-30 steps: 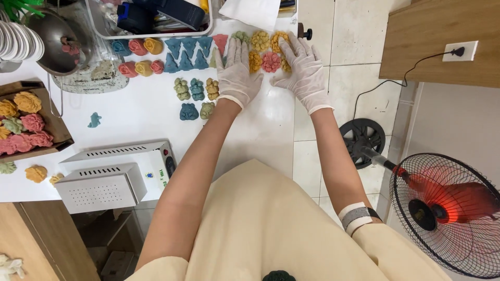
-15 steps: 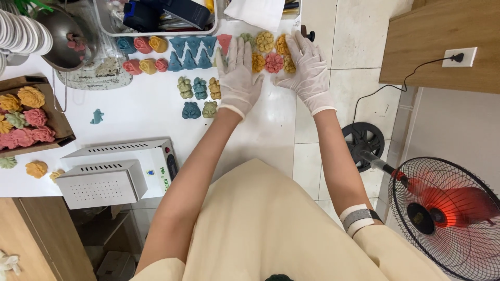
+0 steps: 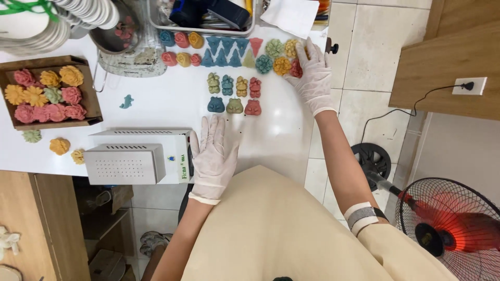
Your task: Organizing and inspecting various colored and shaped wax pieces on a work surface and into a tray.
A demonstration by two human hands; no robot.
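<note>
At one o'clock on the white surface (image 3: pixel 156 106), the gloved right hand (image 3: pixel 312 78) rests fingers on a red flower piece (image 3: pixel 296 69) among sorted shapes, grip loose; left hand (image 3: pixel 214 153) lies flat, empty, steadying at six o'clock.

I see a white table (image 3: pixel 156 112) over pale floor tiles (image 3: pixel 359 57). Wooden cabinet (image 3: pixel 442 57) at right, white wall socket (image 3: pixel 470 86) with black cord. Standing fan (image 3: pixel 450 229) low right. Wooden shelving (image 3: pixel 41 224) under the table. Light even, bright.
</note>
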